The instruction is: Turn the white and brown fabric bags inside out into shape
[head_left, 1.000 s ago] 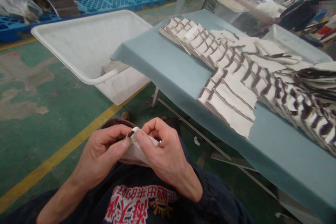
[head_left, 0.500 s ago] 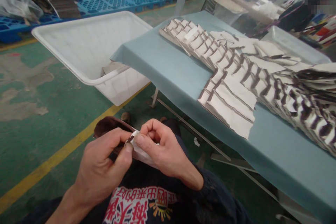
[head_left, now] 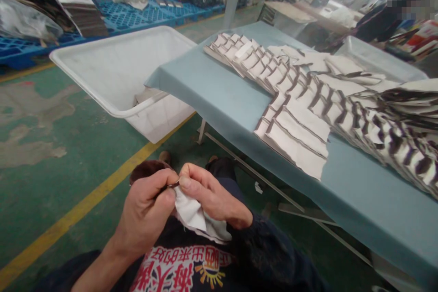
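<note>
Above my lap, my left hand [head_left: 148, 212] and my right hand [head_left: 208, 196] meet, both pinching the brown edge of a fabric piece [head_left: 191, 212]. Its white side hangs below the fingers toward my apron [head_left: 178, 267], and a dark brown part shows beyond my left hand. The fingertips cover the exact spot being pinched. To the right, similar white pieces with brown edges [head_left: 297, 130] lie overlapped on the blue-covered table [head_left: 212, 96], out of touch of either hand.
A white plastic tub [head_left: 116, 70] stands against the table's left end, with some cloth inside. Long overlapping rows of fabric pieces [head_left: 328, 100] run along the table. Behind are blue pallets [head_left: 137, 13] with stacked goods. A person [head_left: 386, 23] is at the far right.
Both hands have drawn close together at the fabric's edge. More of the white side now hangs down under my right hand. The view has shifted slightly.
</note>
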Motion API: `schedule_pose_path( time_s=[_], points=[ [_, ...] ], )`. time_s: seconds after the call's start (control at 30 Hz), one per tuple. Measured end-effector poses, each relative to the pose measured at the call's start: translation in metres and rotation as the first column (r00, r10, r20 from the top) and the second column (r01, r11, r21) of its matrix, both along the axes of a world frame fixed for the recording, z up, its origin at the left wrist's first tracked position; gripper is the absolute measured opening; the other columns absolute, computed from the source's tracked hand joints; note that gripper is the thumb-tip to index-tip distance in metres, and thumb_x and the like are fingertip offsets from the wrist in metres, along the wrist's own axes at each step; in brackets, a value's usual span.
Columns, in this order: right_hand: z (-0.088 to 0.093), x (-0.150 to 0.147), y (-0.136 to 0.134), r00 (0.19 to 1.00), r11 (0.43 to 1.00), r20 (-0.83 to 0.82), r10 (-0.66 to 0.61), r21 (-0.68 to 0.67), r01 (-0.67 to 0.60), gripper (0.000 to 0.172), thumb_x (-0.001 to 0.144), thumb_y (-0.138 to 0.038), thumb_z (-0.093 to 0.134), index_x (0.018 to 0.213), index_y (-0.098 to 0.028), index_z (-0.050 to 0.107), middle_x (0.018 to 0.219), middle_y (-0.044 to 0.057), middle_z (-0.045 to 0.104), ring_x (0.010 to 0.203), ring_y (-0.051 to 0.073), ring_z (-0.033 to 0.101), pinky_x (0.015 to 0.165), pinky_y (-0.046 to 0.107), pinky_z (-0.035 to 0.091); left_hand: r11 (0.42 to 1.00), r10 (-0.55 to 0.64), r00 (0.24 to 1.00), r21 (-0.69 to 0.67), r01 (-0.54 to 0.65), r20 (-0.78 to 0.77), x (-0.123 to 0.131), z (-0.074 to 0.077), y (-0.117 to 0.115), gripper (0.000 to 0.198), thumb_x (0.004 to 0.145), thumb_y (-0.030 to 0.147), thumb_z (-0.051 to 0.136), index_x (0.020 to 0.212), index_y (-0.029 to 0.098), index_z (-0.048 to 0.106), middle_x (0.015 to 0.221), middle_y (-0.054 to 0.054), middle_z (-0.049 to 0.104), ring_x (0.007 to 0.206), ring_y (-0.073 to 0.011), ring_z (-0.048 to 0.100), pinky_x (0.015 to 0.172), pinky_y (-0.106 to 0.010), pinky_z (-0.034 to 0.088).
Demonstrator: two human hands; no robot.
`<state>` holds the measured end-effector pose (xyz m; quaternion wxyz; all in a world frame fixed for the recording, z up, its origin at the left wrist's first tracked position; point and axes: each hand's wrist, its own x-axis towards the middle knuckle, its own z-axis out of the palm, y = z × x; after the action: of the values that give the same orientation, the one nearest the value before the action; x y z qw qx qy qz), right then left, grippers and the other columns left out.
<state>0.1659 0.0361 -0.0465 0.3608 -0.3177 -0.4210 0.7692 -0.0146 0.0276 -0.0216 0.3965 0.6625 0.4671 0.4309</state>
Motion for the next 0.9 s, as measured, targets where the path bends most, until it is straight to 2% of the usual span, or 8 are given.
schedule_pose_path(
  time_s=[0.1,0.23,0.33,0.5,0.6,0.7,0.8,0.9],
  points=[
    [0.002,0.002,0.000,0.998,0.985,0.056,-0.041,0.168,0.031,0.058,0.106,-0.073,0.086,0.092,-0.030,0.050,0.078,-0.009,0.042,0.067,0.015,0.034,0.063,0.032,0.032,0.994,0.004,0.996,-0.110,0.007,0.094,0.001,0.004,0.003,0.024,0.087,0.032,0.060,0.065,0.025,0.066,0.056,0.008,0.054,0.044,-0.0118,0.048,0.042,-0.022,0.036],
    [0.002,-0.001,-0.005,0.962,0.906,0.187,-0.199,0.409,0.108,0.048,0.121,-0.063,0.061,0.090,-0.029,0.048,0.082,-0.006,0.047,0.073,0.017,0.042,0.070,0.035,0.038,0.989,-0.024,0.993,-0.140,0.040,0.113,0.004,0.009,0.006,0.025,0.087,0.035,0.061,0.065,0.024,0.066,0.059,0.007,0.053,0.047,-0.0118,0.046,0.043,-0.021,0.036],
    [0.001,0.002,-0.003,0.930,0.868,0.259,-0.259,0.485,0.107,0.041,0.122,-0.057,0.053,0.092,-0.030,0.047,0.079,-0.006,0.051,0.070,0.017,0.045,0.069,0.035,0.038,0.986,-0.054,0.993,-0.152,0.069,0.101,0.000,0.010,0.009,0.025,0.087,0.035,0.063,0.065,0.024,0.066,0.059,0.007,0.052,0.048,-0.0119,0.044,0.045,-0.021,0.037],
    [0.013,0.024,0.014,0.849,0.847,0.390,-0.357,0.518,0.119,0.018,0.114,-0.045,0.067,0.108,-0.028,0.063,0.077,-0.007,0.059,0.068,0.017,0.054,0.068,0.033,0.043,0.971,-0.181,0.983,-0.154,0.181,0.016,-0.018,0.011,0.017,0.024,0.094,0.030,0.065,0.074,0.024,0.075,0.066,0.004,0.064,0.055,-0.0145,0.054,0.051,-0.022,0.043],
    [0.031,0.038,0.022,0.868,0.801,0.314,-0.385,0.581,0.145,0.025,0.110,-0.049,0.078,0.120,-0.027,0.071,0.103,0.004,0.084,0.096,0.024,0.078,0.092,0.039,0.062,0.956,-0.287,0.954,-0.083,0.280,-0.084,-0.022,0.018,0.022,0.028,0.097,0.024,0.061,0.078,0.025,0.081,0.069,0.003,0.074,0.059,-0.0155,0.064,0.055,-0.021,0.048],
    [0.047,0.042,0.028,0.918,0.718,0.303,-0.254,0.695,-0.030,0.039,0.108,-0.059,0.085,0.129,-0.028,0.077,0.139,0.012,0.088,0.130,0.031,0.080,0.118,0.049,0.061,0.943,-0.331,0.933,-0.003,0.334,-0.141,-0.018,0.032,0.025,0.033,0.100,0.022,0.057,0.079,0.026,0.083,0.066,0.005,0.076,0.055,-0.0141,0.066,0.053,-0.019,0.048],
    [0.054,0.041,0.035,0.898,0.613,0.389,-0.203,0.766,-0.193,0.043,0.104,-0.070,0.088,0.110,-0.029,0.078,0.105,0.005,0.087,0.101,0.028,0.079,0.110,0.048,0.059,0.940,-0.319,0.929,0.061,0.335,-0.185,-0.014,0.045,0.024,0.035,0.098,0.023,0.055,0.076,0.027,0.082,0.062,0.007,0.074,0.049,-0.0124,0.064,0.049,-0.018,0.046],
    [0.059,0.041,0.036,0.837,0.560,0.501,-0.219,0.767,-0.312,0.055,0.100,-0.073,0.090,0.081,-0.029,0.063,0.068,-0.006,0.059,0.068,0.019,0.056,0.087,0.040,0.050,0.936,-0.325,0.926,0.077,0.344,-0.190,-0.014,0.049,0.021,0.036,0.096,0.020,0.054,0.076,0.029,0.083,0.064,0.008,0.078,0.049,-0.0118,0.068,0.050,-0.017,0.047]
  ],
)
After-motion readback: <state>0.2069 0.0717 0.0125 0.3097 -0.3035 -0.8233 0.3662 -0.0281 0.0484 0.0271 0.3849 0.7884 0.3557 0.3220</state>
